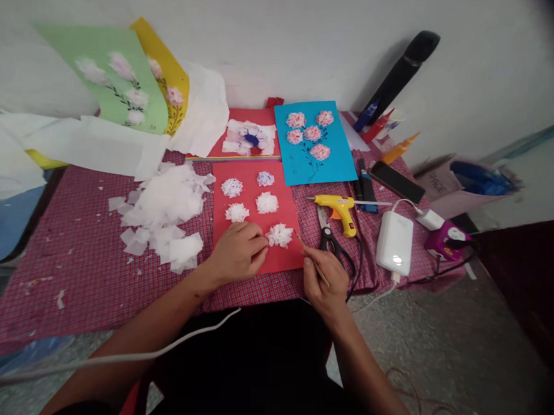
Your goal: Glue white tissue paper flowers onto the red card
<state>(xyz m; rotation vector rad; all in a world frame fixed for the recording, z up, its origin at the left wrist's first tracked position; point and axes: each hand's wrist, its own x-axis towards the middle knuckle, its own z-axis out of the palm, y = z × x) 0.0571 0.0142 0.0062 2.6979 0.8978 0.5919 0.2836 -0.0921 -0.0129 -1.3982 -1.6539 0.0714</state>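
My right hand (325, 279) pinches a thin paintbrush (319, 271), its tip close to the right side of a white tissue-paper flower (279, 235). My left hand (239, 250) rests on the red paper (280, 264) just left of that flower, fingers curled together; anything under the fingertips is hidden. Two more white flowers lie on this sheet, one (237, 212) just above my left hand and one (266, 202) in the middle. Above them, two others, a left flower (232, 188) and a right flower (265, 178), have purple-blue specks.
Tissue squares (169, 198) are heaped at left. A blue sheet with flowers (345, 168), a purple-stained tissue (250, 139) and green card (94, 52) stand behind. At right are a yellow glue gun (340, 206), scissors (328, 235), phone (397, 182) and white power bank (394, 240).
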